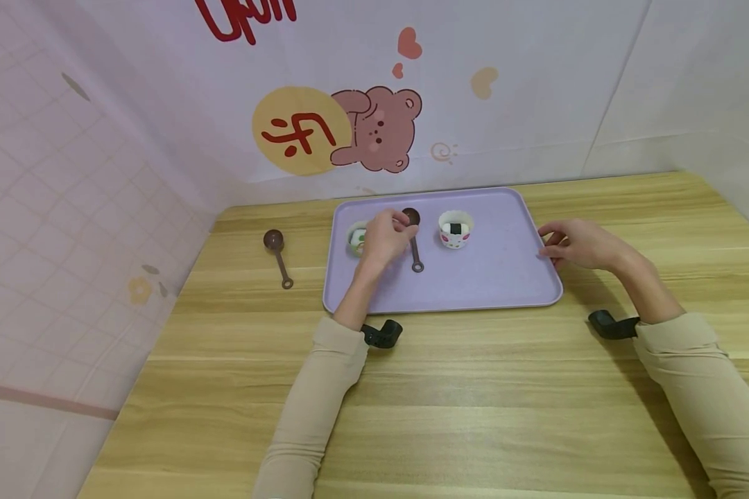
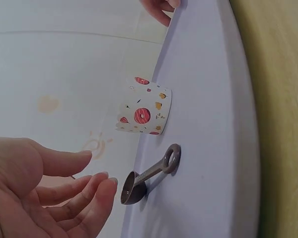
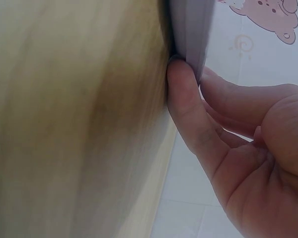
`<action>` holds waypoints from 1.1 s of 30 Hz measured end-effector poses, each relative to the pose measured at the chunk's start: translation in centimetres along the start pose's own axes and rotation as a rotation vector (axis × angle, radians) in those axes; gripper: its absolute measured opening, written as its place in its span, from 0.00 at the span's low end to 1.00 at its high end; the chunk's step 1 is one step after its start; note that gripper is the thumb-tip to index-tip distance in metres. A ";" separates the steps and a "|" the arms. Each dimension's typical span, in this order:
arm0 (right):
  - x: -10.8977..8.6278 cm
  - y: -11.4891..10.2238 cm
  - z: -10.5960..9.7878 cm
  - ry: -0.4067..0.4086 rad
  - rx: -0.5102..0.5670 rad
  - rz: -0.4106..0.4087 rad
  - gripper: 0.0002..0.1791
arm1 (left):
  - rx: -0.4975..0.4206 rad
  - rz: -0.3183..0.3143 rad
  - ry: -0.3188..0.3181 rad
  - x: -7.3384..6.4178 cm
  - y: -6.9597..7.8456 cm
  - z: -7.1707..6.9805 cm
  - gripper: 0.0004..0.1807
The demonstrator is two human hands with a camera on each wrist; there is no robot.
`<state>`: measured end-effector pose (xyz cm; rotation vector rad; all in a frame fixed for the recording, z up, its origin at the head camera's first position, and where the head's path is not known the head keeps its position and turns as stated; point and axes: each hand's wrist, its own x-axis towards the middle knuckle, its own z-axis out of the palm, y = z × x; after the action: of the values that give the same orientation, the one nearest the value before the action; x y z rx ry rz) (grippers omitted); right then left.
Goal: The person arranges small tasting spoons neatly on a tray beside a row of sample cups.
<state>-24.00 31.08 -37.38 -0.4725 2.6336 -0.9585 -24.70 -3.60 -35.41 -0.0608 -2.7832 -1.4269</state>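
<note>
A lilac tray (image 1: 487, 277) lies on the wooden table. On it, my left hand (image 1: 385, 239) hovers by the bowl of a brown measuring spoon (image 1: 415, 249); the left wrist view shows its fingers (image 2: 97, 193) loosely bent with a small gap to the spoon (image 2: 151, 173). My right hand (image 1: 583, 244) pinches the tray's right rim, thumb above and a finger (image 3: 186, 94) beneath. Right of the spoon stands a patterned paper cup (image 1: 454, 235) holding a small rice-ball-like piece (image 1: 455, 229). Partly hidden behind my left hand is another cup (image 1: 354, 248) with a white and green piece inside.
A second brown measuring spoon (image 1: 278, 256) lies on the table (image 1: 237, 360) left of the tray. Behind the table hangs a white cloth (image 1: 518, 132) with a printed bear, and a pale wall covering (image 1: 69, 208) runs along the left.
</note>
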 end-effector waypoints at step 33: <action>0.1 0.2 0.0 -0.003 0.023 -0.007 0.22 | -0.233 0.168 -0.019 -0.6 -0.1 -2.5 0.14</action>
<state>-24.15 31.21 -37.52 -0.4777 2.6169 -0.9886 -24.14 -5.72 -34.08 -0.3047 -2.5396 -1.7042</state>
